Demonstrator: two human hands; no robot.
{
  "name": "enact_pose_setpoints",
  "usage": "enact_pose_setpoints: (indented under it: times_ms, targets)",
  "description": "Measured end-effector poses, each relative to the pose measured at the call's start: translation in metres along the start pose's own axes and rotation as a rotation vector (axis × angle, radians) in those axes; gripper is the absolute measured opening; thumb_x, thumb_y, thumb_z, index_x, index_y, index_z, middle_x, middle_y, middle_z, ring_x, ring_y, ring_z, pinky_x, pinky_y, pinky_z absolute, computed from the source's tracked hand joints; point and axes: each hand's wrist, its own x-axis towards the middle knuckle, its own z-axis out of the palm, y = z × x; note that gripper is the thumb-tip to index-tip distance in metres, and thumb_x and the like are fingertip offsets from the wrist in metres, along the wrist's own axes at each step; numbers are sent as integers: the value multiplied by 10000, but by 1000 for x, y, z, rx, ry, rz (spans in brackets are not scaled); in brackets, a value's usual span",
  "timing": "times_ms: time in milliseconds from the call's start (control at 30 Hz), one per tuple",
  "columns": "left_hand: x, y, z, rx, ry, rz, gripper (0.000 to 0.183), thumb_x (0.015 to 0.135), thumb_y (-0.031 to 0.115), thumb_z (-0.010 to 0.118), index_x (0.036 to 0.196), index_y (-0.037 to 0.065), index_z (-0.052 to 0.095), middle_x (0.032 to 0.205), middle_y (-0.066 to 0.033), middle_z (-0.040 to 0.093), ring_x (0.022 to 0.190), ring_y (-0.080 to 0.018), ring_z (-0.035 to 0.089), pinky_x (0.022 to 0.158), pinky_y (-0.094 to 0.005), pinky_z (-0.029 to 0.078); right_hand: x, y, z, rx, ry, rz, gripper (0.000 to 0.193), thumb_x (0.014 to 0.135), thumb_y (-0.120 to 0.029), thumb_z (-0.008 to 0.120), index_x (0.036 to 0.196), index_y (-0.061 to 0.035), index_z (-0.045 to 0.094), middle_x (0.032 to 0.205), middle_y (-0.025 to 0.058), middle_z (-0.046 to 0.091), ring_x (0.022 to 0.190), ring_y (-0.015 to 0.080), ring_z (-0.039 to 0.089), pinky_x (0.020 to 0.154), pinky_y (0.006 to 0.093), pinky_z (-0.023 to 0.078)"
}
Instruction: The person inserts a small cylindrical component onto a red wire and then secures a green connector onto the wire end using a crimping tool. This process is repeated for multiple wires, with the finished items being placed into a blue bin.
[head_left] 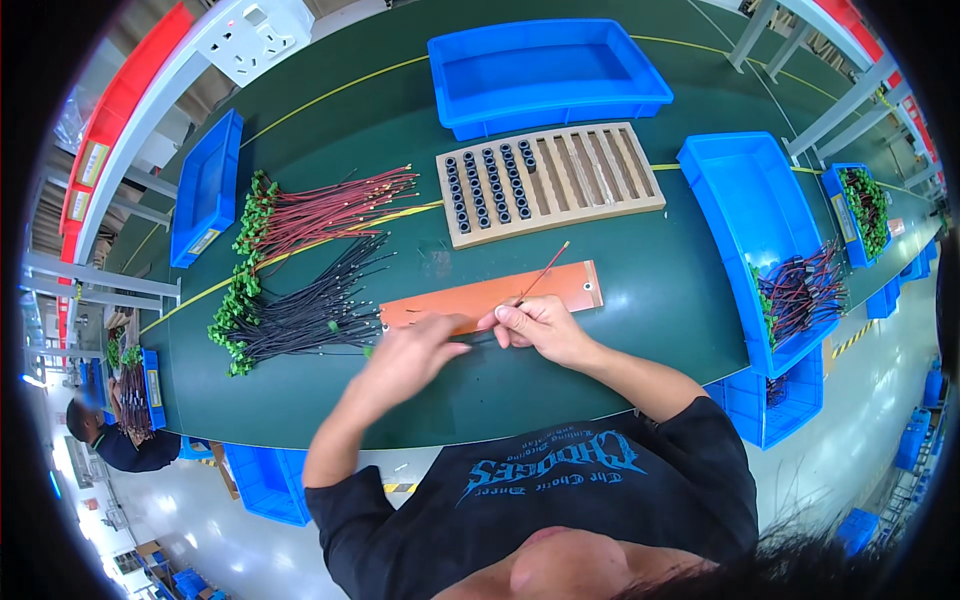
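Red wire (546,270) pinched by right hand (537,327); left hand (408,357), grip unclear; slotted rack (560,224) beyond.

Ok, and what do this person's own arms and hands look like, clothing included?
The left hand and right hand are bare, with no gloves, watch or bracelet visible. Short black sleeves leave the forearms uncovered; they belong to a black T-shirt with blue lettering across the chest.
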Motion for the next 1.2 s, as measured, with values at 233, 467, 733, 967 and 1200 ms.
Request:
enact_pose_setpoints:
  times_ms: [233, 467, 733, 967, 1200]
  targets:
    - [3, 0, 27, -296, 67, -16, 198, 1025, 172, 623, 1101, 0, 686, 913, -147, 685, 790, -345, 694, 704, -451, 551, -5, -24, -47, 144, 197, -223, 403, 1131, -347, 474, 1186, -27, 711, 731, -47, 540, 643, 28, 437, 579, 198, 346]
    - [15, 12, 22, -572, -84, -203, 265, 1096, 198, 523, 1159, -5, 683, 757, -86, 604, 677, -195, 593, 646, -363, 487, -5, -11, -23, 96, 14, -51, 397, 1130, -295, 485, 1385, -36, 643, 827, -39, 592, 712, 29, 479, 617, 192, 353]
    - [17, 4, 28, -948, -150, -340, 331, 1116, 270, 498, 1169, 17, 704, 713, -7, 584, 672, -86, 537, 619, -285, 442, -7, -19, -23, -39, 33, -125, 315, 1102, -201, 527, 1335, -47, 672, 915, -23, 668, 795, 23, 551, 658, 192, 416]
    - [20, 4, 34, -871, -128, -292, 323, 1122, 246, 495, 1142, 4, 708, 680, 27, 517, 627, -58, 458, 577, -255, 381, -9, -19, -24, -80, 63, -127, 293, 1105, -174, 486, 1336, -41, 609, 1007, 20, 625, 889, 51, 554, 739, 226, 453]
    - [18, 1, 41, -855, -53, -262, 305, 1115, 223, 503, 1099, -6, 704, 670, 26, 494, 629, -62, 451, 583, -259, 375, 2, -22, -37, 189, 167, -298, 415, 1129, -239, 448, 1492, -41, 417, 1348, 221, 616, 1239, 293, 609, 1063, 426, 471]
